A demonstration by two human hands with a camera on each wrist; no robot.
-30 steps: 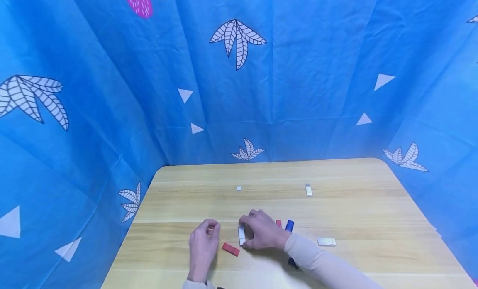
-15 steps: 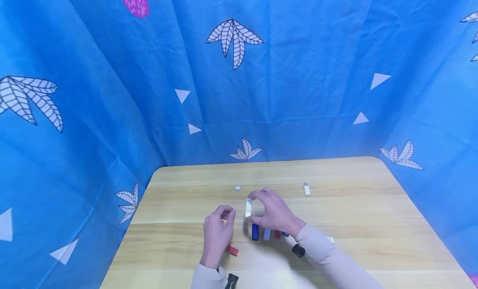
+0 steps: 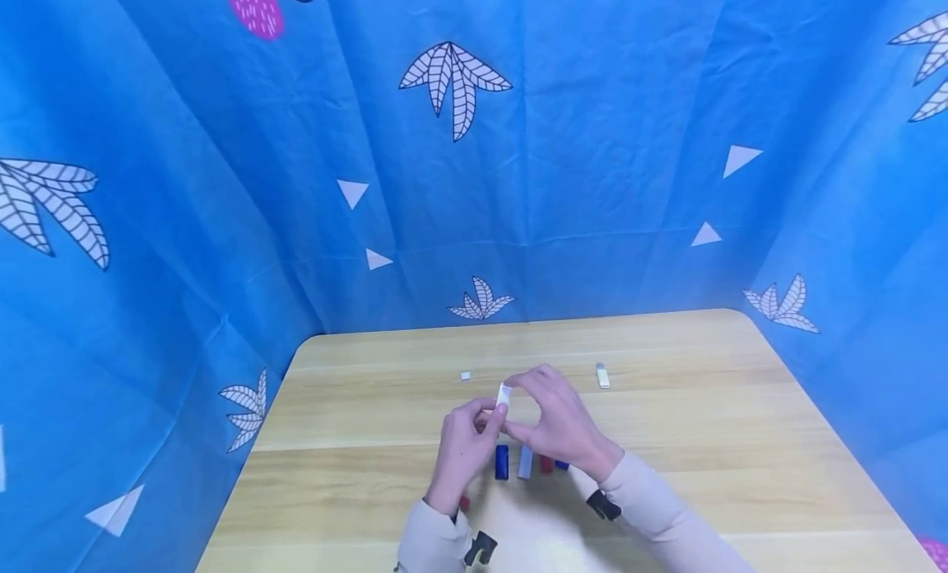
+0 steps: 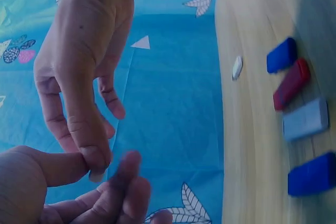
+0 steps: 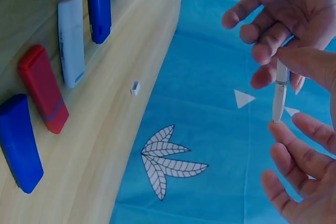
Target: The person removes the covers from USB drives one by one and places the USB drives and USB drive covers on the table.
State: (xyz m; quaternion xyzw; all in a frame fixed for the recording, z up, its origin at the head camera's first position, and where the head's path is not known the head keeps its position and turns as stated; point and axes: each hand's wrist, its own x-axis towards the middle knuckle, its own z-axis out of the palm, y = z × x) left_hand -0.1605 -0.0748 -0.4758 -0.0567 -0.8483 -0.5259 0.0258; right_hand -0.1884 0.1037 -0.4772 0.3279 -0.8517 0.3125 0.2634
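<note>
Pinching white USB stick (image 5: 280, 98) | right hand (image 3: 561, 421): both ends | left hand (image 3: 464, 444): near end | uneven squeeze could pop it loose

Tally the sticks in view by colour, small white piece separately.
Blue: 2, left blue stick and right blue stick
Red: 2, row's red stick and partly hidden red stick
White or pale: 3, pale stick, held white stick and far white stick
Small white piece: 1
Total: 8
</note>
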